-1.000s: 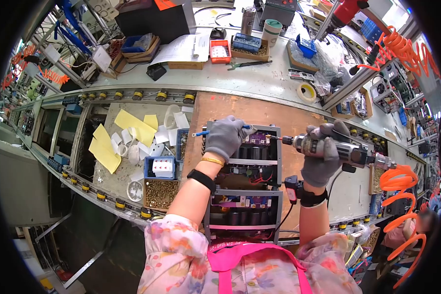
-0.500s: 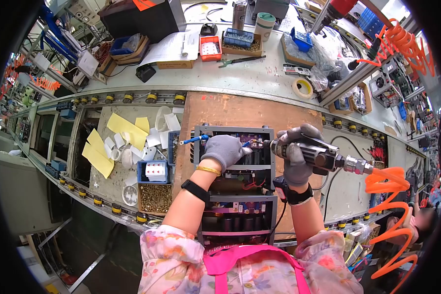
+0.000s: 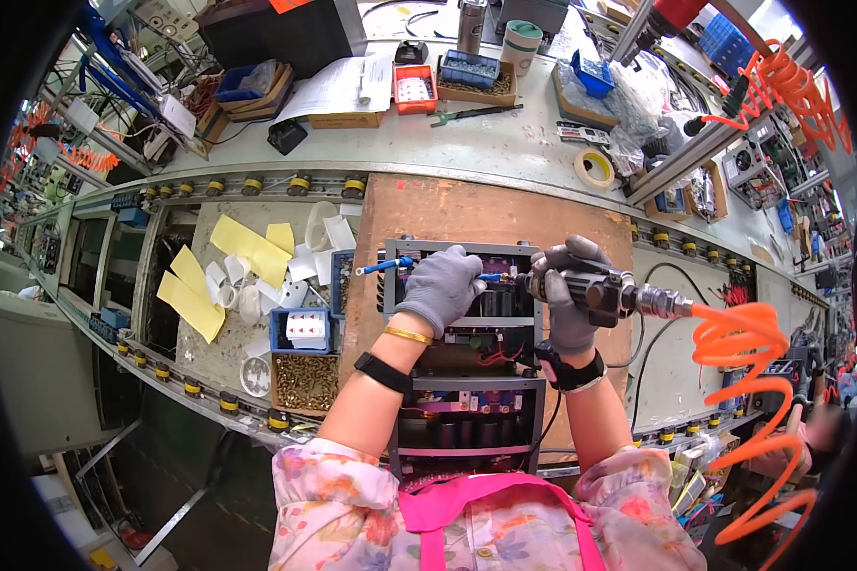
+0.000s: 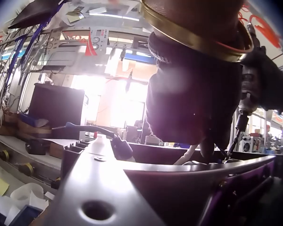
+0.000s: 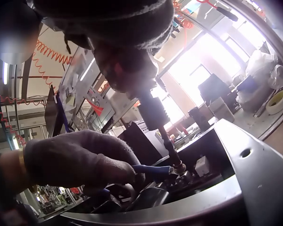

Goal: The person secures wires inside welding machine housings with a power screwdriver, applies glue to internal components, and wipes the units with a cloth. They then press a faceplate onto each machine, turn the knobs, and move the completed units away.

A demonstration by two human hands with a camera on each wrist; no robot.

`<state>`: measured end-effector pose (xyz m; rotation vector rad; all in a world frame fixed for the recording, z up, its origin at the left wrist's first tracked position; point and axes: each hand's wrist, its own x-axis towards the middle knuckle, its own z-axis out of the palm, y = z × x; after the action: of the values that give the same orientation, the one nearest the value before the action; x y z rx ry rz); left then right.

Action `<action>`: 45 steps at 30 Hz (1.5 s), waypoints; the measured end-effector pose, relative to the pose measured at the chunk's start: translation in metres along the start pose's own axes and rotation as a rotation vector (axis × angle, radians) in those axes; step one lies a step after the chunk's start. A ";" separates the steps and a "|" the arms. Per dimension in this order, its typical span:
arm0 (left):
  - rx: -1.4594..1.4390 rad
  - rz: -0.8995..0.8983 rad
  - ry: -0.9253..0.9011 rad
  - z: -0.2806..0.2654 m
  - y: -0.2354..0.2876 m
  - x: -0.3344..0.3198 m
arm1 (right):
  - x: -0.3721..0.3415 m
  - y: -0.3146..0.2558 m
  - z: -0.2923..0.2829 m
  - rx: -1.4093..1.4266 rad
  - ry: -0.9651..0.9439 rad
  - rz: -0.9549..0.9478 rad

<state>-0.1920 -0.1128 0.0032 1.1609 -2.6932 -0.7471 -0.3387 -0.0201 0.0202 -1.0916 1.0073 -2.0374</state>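
In a grey glove, my left hand [image 3: 440,285] pinches a blue cable [image 5: 153,170] near its end over the upper metal chassis [image 3: 493,322]. The cable's other end [image 3: 387,266] sticks out to the left, past the hand. My right hand [image 3: 571,309], gloved too, grips an air screwdriver [image 3: 607,293] held nearly level in the head view. In the right wrist view, the screwdriver's bit [image 5: 171,149] reaches down to a screw [image 5: 179,167] at the cable's lug, inside the chassis. Dark capacitors [image 5: 153,197] lie just below.
A second chassis [image 3: 467,449] sits nearer my body. An orange coiled hose [image 3: 741,333] trails right from the screwdriver. To the left are a box of brass screws [image 3: 305,383], a blue bin [image 3: 303,328] and yellow paper [image 3: 189,309]. Rollers [image 3: 300,184] line the bench edge.
My right hand has brought the screwdriver left, from the chassis's right side to the cable end by my left hand. The left hand keeps hold of the cable. The head view has shifted slightly.
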 end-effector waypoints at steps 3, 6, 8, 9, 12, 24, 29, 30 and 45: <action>-0.062 -0.030 0.035 0.005 -0.002 0.001 | 0.004 0.004 -0.005 -0.016 -0.020 0.010; -0.211 0.025 0.027 0.008 -0.011 -0.001 | 0.010 0.003 -0.003 -0.115 0.012 0.019; -0.185 -0.029 -0.006 0.005 -0.008 0.001 | 0.016 0.003 0.003 -0.141 0.075 0.061; -0.172 -0.057 -0.025 0.004 -0.006 0.003 | 0.018 0.003 0.005 -0.188 0.098 0.076; -0.022 -0.108 0.048 0.015 0.000 0.015 | 0.022 0.011 0.008 -0.247 0.137 0.091; 0.019 -0.349 0.205 0.044 0.014 0.025 | 0.014 0.015 0.016 -0.247 0.091 0.142; -0.406 -0.183 0.209 0.038 -0.019 0.022 | 0.017 0.016 0.014 -0.300 0.112 0.152; -0.311 -0.230 0.187 0.034 -0.012 0.019 | 0.015 0.015 0.014 -0.287 0.110 0.154; 0.333 -0.242 0.312 0.054 0.002 0.029 | 0.018 0.027 0.011 -0.256 0.068 0.124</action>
<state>-0.2292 -0.1116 -0.0453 1.5498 -2.4973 -0.1173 -0.3332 -0.0517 0.0088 -1.0627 1.3655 -1.8948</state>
